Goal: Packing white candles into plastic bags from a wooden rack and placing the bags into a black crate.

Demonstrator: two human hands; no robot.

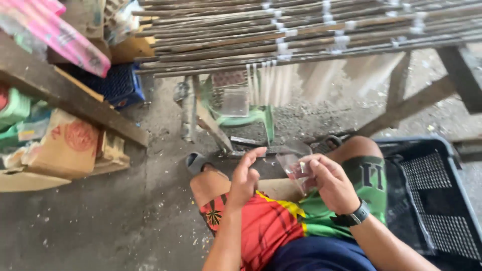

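Pinching a clear plastic bag (293, 165) between closed fingers, the right hand (331, 183) sits at three o'clock of the left hand (246, 178), whose fingers are spread, empty

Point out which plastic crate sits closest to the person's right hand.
The dark crate beside the right hand; the blue crate sits far off under the bench.

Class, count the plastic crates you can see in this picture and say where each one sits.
2: a blue crate at upper left under the wooden shelf, and a dark crate at lower right beside the person's knee. Others may be hidden.
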